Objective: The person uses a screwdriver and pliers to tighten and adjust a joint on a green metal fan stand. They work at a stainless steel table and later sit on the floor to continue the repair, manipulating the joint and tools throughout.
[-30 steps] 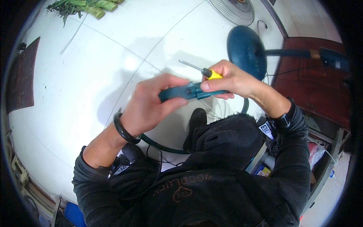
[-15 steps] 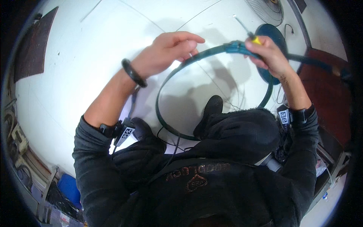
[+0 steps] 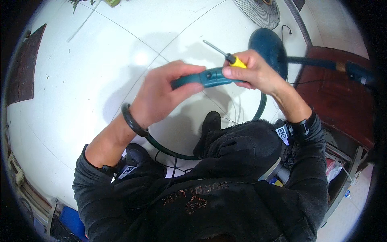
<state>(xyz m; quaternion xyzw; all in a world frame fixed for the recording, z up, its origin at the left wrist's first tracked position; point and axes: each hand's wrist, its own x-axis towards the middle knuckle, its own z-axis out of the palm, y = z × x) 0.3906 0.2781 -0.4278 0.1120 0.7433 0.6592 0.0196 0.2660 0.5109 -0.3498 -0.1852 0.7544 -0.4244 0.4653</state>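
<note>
A dark green hoop (image 3: 171,152) is held up in front of me by its thick joint (image 3: 209,77), which has a small dark round hole. My left hand (image 3: 165,86) grips the band just left of the joint, thumb below and fingers above. At the joint's right end, my right hand (image 3: 254,72) pinches the band and also holds a screwdriver (image 3: 237,61) with a yellow and black handle. The screwdriver's metal shaft points up and left, apart from the hoop. Part of the hoop's left side is hidden behind my left hand and forearm.
Beyond my right hand stands a dark green round base (image 3: 268,46), with a pole (image 3: 314,61) running right across a dark red-brown panel (image 3: 330,101). A wire fan grille (image 3: 260,12) lies at the far right. Thin cables (image 3: 175,167) hang near my legs.
My left hand has closed on the band beside the joint; before, its fingers were looser. The joint has turned, showing its hole. My right hand and the screwdriver have shifted left in view.
</note>
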